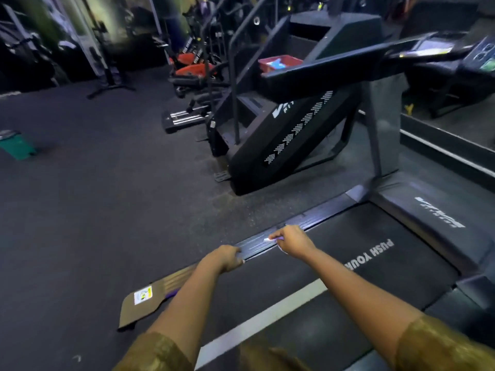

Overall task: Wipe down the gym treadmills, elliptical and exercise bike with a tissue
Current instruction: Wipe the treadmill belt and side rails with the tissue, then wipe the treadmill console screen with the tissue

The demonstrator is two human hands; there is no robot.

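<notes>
- Side rail of the treadmill: ran as a long diagonal from the lower left of the frame toward right of centre, and formed the border between the belt and the floor.
- Floor: a broad dark stretch filled the left half of the frame and lay open right up to the rail's outer edge.
- Stair machine: stood near the rail's far end at centre, with a strip of floor between the two.
- Left hand: gripped the rail at lower centre, with its fingers curled over the edge on the belt side.
- Right hand: was closed around the tissue and pressed it onto the rail, just beyond the left hand and apart from it.
- Tissue: was mostly covered by the hand. A white sliver showed at the fingertips and lay along the rail's length, pointing toward the left hand.
- Red basket: sat on the stair machine at upper centre and held something blue, too blurred to identify.
- Green bin: stood alone on the floor at the left edge of the frame. Its inside was not visible.
- White stripe: crossed the belt at lower centre, between the two forearms.
- Console: was in the upper right of the frame, at the far end of the treadmill.
- Sticker: marked the rail's near end cap at lower left.
</notes>
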